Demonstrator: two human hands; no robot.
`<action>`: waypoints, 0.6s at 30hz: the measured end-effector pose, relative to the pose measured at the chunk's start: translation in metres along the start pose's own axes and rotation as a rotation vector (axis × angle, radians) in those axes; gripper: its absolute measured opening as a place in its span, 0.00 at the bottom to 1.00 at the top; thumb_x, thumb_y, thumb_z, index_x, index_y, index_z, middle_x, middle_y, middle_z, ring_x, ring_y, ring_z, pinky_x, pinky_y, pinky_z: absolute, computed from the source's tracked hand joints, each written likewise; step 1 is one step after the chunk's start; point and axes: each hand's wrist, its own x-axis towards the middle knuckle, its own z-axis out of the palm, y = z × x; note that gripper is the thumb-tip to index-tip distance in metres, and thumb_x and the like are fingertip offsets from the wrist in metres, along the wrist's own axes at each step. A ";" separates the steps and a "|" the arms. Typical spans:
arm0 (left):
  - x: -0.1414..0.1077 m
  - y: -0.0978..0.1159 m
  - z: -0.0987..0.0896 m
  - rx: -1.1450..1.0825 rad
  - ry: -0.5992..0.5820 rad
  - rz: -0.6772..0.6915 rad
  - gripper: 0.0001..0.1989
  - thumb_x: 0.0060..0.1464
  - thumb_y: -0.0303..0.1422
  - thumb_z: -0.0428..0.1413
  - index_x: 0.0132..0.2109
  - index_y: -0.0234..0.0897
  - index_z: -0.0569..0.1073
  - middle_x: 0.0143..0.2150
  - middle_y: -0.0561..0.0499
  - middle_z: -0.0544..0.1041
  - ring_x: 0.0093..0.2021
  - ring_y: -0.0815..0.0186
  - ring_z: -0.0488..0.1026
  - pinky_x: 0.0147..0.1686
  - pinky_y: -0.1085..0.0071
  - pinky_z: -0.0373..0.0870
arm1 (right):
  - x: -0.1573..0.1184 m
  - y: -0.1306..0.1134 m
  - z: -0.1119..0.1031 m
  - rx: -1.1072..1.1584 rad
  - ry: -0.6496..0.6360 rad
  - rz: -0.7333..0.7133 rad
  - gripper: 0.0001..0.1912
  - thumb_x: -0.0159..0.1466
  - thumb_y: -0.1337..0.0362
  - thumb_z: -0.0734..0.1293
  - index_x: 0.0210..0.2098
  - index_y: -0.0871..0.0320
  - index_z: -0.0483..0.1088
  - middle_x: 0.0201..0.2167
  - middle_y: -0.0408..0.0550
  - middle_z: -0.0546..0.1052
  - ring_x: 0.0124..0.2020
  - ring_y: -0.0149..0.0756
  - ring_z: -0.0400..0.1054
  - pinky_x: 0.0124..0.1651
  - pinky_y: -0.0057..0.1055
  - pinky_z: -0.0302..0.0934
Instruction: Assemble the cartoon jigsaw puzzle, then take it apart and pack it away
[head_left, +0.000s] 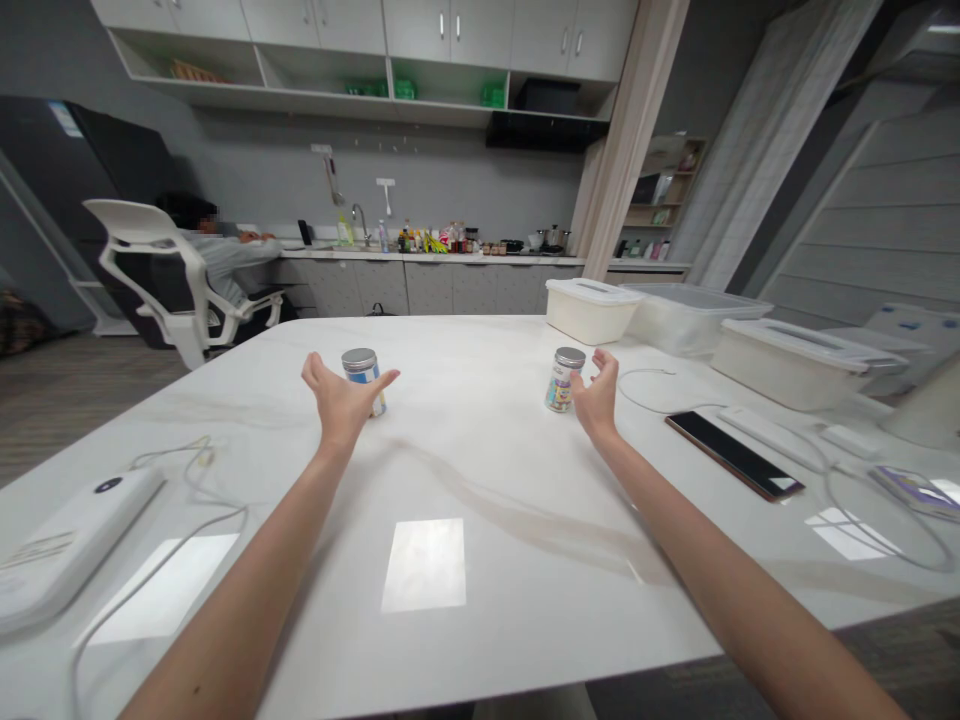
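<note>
Two small jars with silver lids stand upright on a white marbled table [480,450]. The left jar [361,366] has a blue and white label. My left hand [339,398] is in front of it, thumb and fingers spread apart, hiding part of the jar. Whether that hand touches the jar I cannot tell. The right jar [561,382] carries a colourful cartoon-like label. Close at its right side is my right hand [596,395], fingers curved and apart, with the thumb near the jar's edge.
White lidded storage boxes [592,312] line the far right. A dark phone [731,452] lies near cables and a white power strip [772,437]. At the left front is a white device [75,540] with a cable. A person [225,260] sits beyond the table.
</note>
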 end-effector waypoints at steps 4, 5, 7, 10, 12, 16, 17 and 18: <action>-0.036 0.046 -0.010 -0.089 0.065 0.435 0.37 0.49 0.40 0.61 0.61 0.36 0.53 0.64 0.35 0.57 0.68 0.53 0.52 0.66 0.55 0.50 | 0.011 0.003 0.008 0.020 -0.104 0.112 0.36 0.48 0.53 0.71 0.52 0.59 0.60 0.53 0.61 0.69 0.53 0.49 0.65 0.58 0.50 0.56; -0.048 0.054 -0.008 -0.096 -0.004 0.519 0.35 0.50 0.39 0.60 0.60 0.36 0.54 0.62 0.36 0.60 0.66 0.53 0.55 0.65 0.54 0.52 | 0.010 0.001 0.009 0.021 -0.110 0.133 0.35 0.47 0.53 0.72 0.51 0.58 0.61 0.51 0.60 0.71 0.50 0.48 0.67 0.56 0.49 0.57; -0.073 0.061 0.001 -0.083 -0.201 0.585 0.29 0.52 0.36 0.57 0.58 0.34 0.56 0.59 0.36 0.63 0.63 0.53 0.60 0.63 0.53 0.56 | 0.004 -0.008 0.009 0.024 -0.111 0.123 0.33 0.48 0.53 0.72 0.49 0.58 0.63 0.48 0.58 0.73 0.47 0.46 0.68 0.53 0.48 0.60; -0.104 0.061 0.014 -0.081 -0.537 0.476 0.26 0.53 0.35 0.56 0.57 0.33 0.58 0.56 0.37 0.67 0.59 0.54 0.65 0.59 0.54 0.62 | -0.016 -0.032 0.007 0.115 -0.236 0.045 0.32 0.49 0.53 0.73 0.49 0.57 0.63 0.49 0.57 0.72 0.49 0.45 0.68 0.51 0.44 0.61; -0.116 0.063 0.016 -0.117 -0.680 0.365 0.29 0.51 0.38 0.58 0.57 0.34 0.58 0.57 0.38 0.68 0.60 0.54 0.66 0.59 0.54 0.62 | -0.035 -0.054 0.006 0.213 -0.371 0.028 0.31 0.50 0.53 0.73 0.49 0.56 0.62 0.49 0.56 0.72 0.49 0.44 0.68 0.49 0.41 0.62; -0.124 0.078 0.008 -0.192 -0.744 0.136 0.34 0.42 0.43 0.65 0.53 0.37 0.62 0.51 0.42 0.73 0.51 0.53 0.73 0.48 0.59 0.70 | -0.071 -0.095 0.003 0.384 -0.660 -0.025 0.32 0.53 0.53 0.73 0.52 0.54 0.60 0.46 0.51 0.71 0.44 0.40 0.70 0.47 0.38 0.64; -0.124 0.082 0.006 -0.208 -0.772 0.101 0.30 0.42 0.41 0.64 0.50 0.38 0.63 0.46 0.46 0.76 0.44 0.56 0.75 0.40 0.63 0.72 | -0.077 -0.102 0.002 0.398 -0.697 -0.048 0.31 0.53 0.53 0.74 0.52 0.54 0.60 0.45 0.50 0.71 0.43 0.39 0.70 0.47 0.37 0.64; -0.124 0.086 0.004 -0.208 -0.776 0.077 0.25 0.42 0.39 0.64 0.46 0.38 0.64 0.39 0.50 0.77 0.38 0.59 0.76 0.33 0.66 0.71 | -0.082 -0.108 0.001 0.404 -0.712 -0.071 0.30 0.53 0.54 0.74 0.50 0.54 0.62 0.45 0.49 0.71 0.43 0.39 0.70 0.47 0.37 0.64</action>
